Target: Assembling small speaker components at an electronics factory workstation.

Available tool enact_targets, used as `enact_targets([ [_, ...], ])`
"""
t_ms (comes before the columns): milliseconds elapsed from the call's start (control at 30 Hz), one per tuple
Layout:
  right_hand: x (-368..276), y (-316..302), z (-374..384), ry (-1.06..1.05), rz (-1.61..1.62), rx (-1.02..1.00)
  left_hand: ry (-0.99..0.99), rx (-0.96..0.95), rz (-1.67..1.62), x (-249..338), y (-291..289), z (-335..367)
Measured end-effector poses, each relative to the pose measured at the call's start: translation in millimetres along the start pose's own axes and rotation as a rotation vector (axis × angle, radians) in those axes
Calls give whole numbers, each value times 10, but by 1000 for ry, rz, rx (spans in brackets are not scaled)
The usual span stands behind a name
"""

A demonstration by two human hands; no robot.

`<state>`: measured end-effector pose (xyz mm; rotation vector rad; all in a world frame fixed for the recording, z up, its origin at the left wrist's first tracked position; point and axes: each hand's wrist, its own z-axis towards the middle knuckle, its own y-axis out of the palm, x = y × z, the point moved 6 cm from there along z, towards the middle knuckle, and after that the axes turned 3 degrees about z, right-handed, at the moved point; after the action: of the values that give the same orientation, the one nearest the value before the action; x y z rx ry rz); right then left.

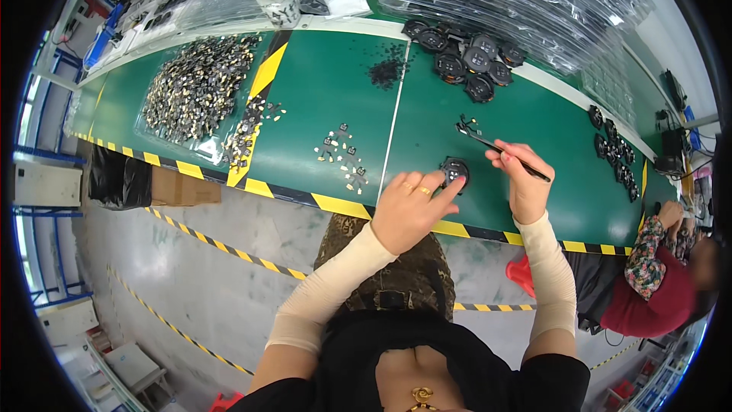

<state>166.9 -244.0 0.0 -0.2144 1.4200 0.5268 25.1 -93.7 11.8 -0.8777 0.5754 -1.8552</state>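
My left hand rests at the table's near edge, its fingers closed round a small rounded black plastic housing, with a fingertip pressed on its top. In my right hand is a pair of black tweezers, pinched between thumb and fingers and slanting toward the far left. A few small black-and-metal parts lie at the tweezers' tip; whether the tips grip one is too small to tell. Left of my left hand, several similar small parts are spread on the green table.
A big heap of small parts covers a clear sheet at the left. Tiny black pieces and a pile of black housings lie farther back, before stacked clear trays. More housings sit right, near a seated person.
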Motion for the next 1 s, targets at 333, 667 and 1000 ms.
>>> enact_targets([
  [333, 276, -292, -568, 235, 214, 136, 52, -197, -62, 71, 128, -65],
  [667, 257, -428, -558, 226, 201, 153, 77, -194, -117, 140, 260, -88],
  [1000, 206, -374, -520, 270, 106, 101, 79, -177, -144, 105, 250, -91],
])
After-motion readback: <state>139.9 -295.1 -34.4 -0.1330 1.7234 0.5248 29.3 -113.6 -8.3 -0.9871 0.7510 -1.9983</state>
